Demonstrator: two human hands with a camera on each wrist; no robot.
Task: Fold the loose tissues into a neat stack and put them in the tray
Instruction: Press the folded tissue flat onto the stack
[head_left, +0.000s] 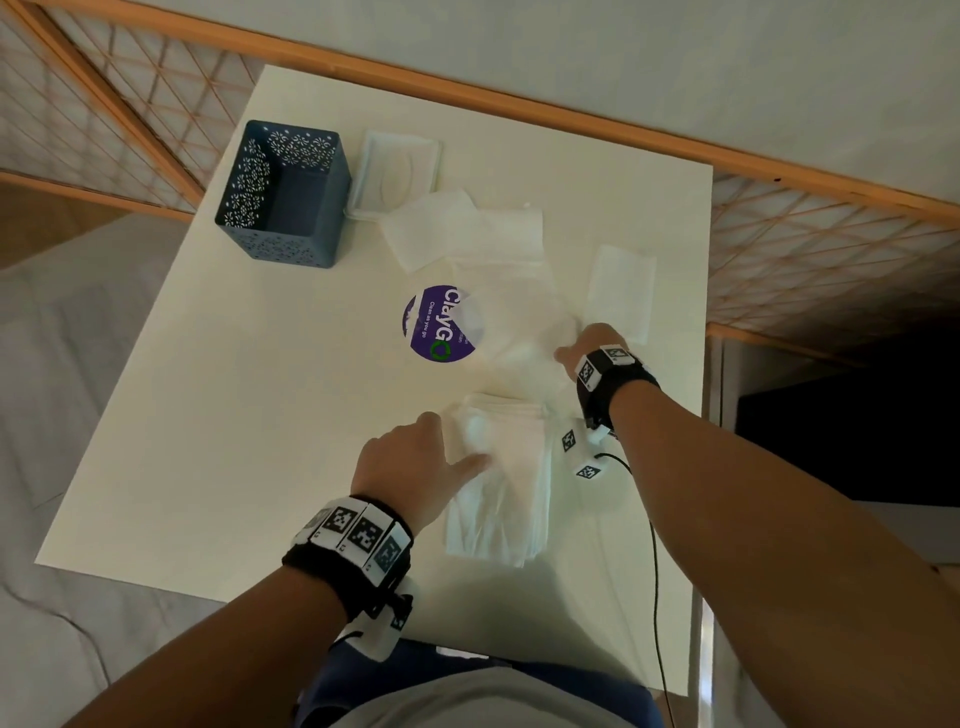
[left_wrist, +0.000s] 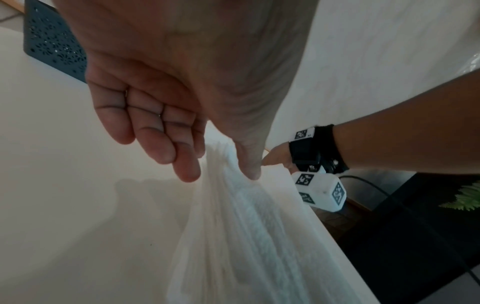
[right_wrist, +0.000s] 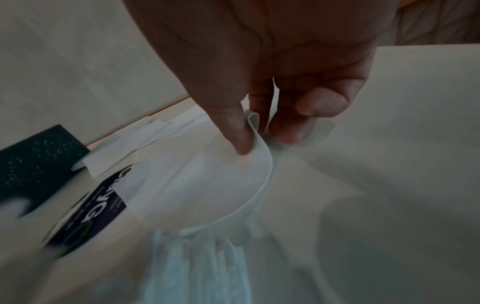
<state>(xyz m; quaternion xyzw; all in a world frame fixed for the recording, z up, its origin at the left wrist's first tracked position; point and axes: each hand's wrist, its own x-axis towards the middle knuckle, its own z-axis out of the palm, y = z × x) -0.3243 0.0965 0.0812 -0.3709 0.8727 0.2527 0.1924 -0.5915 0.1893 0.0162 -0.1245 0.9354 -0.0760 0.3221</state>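
A stack of folded white tissues (head_left: 498, 483) lies near the table's front edge. My left hand (head_left: 457, 439) hovers at its left side, thumb pressing on the top layer (left_wrist: 246, 236), fingers relaxed and straight beside it. Further back, my right hand (head_left: 566, 353) pinches the edge of a loose tissue (right_wrist: 228, 181) between thumb and fingers (right_wrist: 285, 135) and lifts that edge off the table. The blue perforated tray (head_left: 283, 192) stands at the back left with nothing visible inside it.
More loose tissues (head_left: 467, 228) lie behind, beside a white tissue packet (head_left: 397, 174). One folded tissue (head_left: 621, 291) sits near the right edge. A purple ClayGo label (head_left: 436, 332) lies mid-table. A black cable (head_left: 654, 571) hangs at the right.
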